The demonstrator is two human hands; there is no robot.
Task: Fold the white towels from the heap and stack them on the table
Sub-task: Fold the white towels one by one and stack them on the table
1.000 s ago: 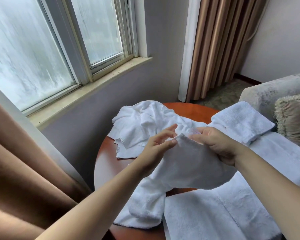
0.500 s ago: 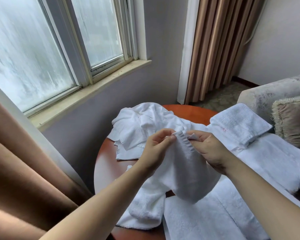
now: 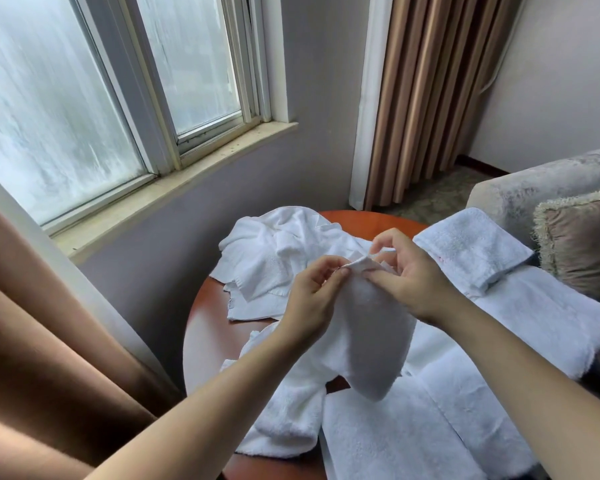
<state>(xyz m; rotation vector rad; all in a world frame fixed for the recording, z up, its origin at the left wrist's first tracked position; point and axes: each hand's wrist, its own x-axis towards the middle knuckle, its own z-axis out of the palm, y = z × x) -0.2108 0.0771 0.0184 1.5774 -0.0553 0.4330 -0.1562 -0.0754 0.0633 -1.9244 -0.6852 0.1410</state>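
Two hands meet at the middle of our head view: our left hand (image 3: 312, 292) and right hand (image 3: 409, 282) each pinch the bunched top edge of one white towel (image 3: 371, 334), which hangs limp over the round table (image 3: 205, 327). We judge we are finding its corners; next we must draw that edge out wide before folding. From the hands, the heap (image 3: 274, 258) lies at ten o'clock and a folded towel (image 3: 471, 247) at two. We can read no label or writing.

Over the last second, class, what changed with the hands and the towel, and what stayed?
The left hand closed its straight fingers onto the top edge of the towel, meeting the right hand, which kept its pinch. The towel now hangs narrower and bunched. The heap, folded towel and table stayed put.
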